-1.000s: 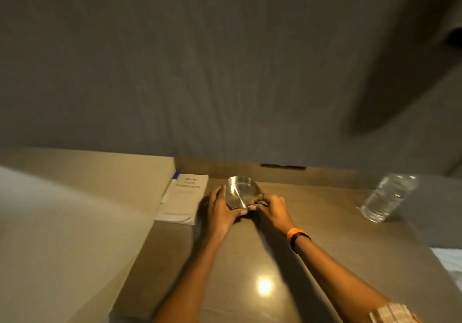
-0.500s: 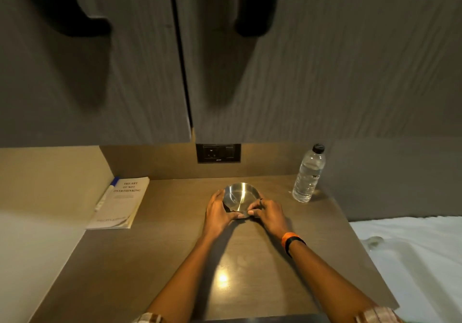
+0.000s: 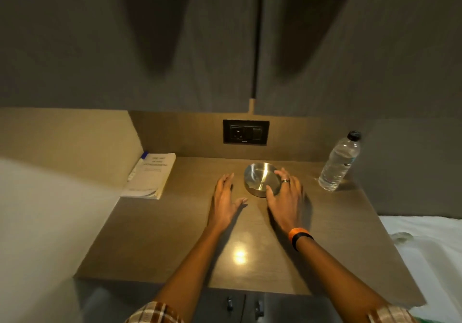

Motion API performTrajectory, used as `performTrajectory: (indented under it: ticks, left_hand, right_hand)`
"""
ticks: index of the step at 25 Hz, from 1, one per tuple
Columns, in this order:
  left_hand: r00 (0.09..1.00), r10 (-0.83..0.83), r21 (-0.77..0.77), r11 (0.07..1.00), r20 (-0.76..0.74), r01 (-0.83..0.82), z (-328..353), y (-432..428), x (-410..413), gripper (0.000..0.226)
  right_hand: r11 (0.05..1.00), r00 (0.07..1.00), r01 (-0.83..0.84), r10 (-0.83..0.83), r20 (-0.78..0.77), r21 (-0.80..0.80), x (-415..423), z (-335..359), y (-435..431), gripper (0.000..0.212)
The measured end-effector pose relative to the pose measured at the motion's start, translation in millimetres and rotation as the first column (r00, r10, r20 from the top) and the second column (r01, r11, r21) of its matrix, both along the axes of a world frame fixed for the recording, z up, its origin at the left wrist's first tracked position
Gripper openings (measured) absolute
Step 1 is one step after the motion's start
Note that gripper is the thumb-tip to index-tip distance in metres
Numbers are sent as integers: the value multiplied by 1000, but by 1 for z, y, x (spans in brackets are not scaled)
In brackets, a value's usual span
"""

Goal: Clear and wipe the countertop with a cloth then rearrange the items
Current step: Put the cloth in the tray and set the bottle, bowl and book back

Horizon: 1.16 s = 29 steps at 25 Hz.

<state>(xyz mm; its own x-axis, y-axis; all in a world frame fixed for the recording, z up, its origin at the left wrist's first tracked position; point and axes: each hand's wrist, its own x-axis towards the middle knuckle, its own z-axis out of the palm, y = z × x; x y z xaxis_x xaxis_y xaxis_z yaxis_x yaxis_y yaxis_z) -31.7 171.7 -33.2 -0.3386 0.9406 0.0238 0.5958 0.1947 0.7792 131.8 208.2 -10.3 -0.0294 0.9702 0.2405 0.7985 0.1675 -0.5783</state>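
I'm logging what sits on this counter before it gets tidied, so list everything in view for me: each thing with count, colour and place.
Metal dish: 1, silver, middle of the countertop, toward the back.
Book: 1, pale cover, lying flat at the left back corner.
Pen: 1, white with a blue cap, between the book and the left wall.
Water bottle: 1, clear with a black cap, upright at the right back.
Power socket: 1, black, on the back wall.
Countertop: 1, brown.
Upper cupboard doors: 2, grey, above the counter.
Left hand: 1, open, left of the dish, apart from it.
Right hand: 1, open, fingers around the dish's right side; ring, orange and black wristband.
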Motion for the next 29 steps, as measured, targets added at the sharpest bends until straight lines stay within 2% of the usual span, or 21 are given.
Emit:
performTrajectory:
  ticks: [2, 4, 7, 9, 11, 13, 15, 19, 21, 23, 24, 26, 29]
  left_hand:
    - [982, 78, 27, 997, -172, -74, 3, -22, -41, 80]
    - [939, 151, 80, 988, -309, -133, 8, -35, -92, 70]
    - [870, 290, 76, 956, -398, -284, 16, -40, -174, 65]
    - [826, 248, -50, 948, -506, -315, 16, -33, -227, 63]
    - [818, 79, -214, 947, -569, -240, 16, -21, -260, 59]
    - [846, 69, -231, 948, -528, -221, 13, -7, -274, 54]
    - [816, 68, -224, 946, -574, -236, 10, 8, -274, 49]
    - [774, 41, -234, 942, -632, -241, 4, 31, -271, 36]
    - [751, 28, -234, 942, -660, -240, 1, 37, -272, 35]
    - [788, 45, -221, 949, -614, -227, 0, 40, -271, 30]
    - [845, 60, -203, 959, -532, -195, 0, 44, -268, 29]
    - [962, 75, -151, 981, -264, -118, 6, 47, -256, 29]
    - [994, 23, -93, 996, 107, -13, 12, 45, -222, 37]
  right_hand:
    - [984, 990, -126, 116, 81, 129, -38, 6, -8, 49]
    - [942, 958, -288, 280, 67, 172, -86, 9, -8, 39]
    - [864, 862, -503, 499, -93, -24, -171, 9, -9, 34]
    - [802, 812, -577, 543, -211, -154, -227, 8, -5, 32]
    - [778, 803, -594, 553, -223, -205, -274, 3, 4, 34]
    - [783, 817, -576, 557, -148, -236, -308, -4, 17, 41]
    - [793, 837, -542, 538, -96, -280, -328, -10, 27, 44]
    - [836, 864, -495, 501, -35, -236, -338, -21, 37, 25]
    - [840, 866, -497, 496, -65, -217, -335, -20, 40, 18]
    - [817, 854, -517, 510, -100, -256, -330, -19, 43, 22]
    - [810, 854, -518, 507, -115, -275, -325, -18, 43, 23]
    - [822, 859, -511, 479, -180, -250, -309, -14, 40, 23]
    - [868, 867, -454, 379, -324, -200, -263, -6, 29, 43]
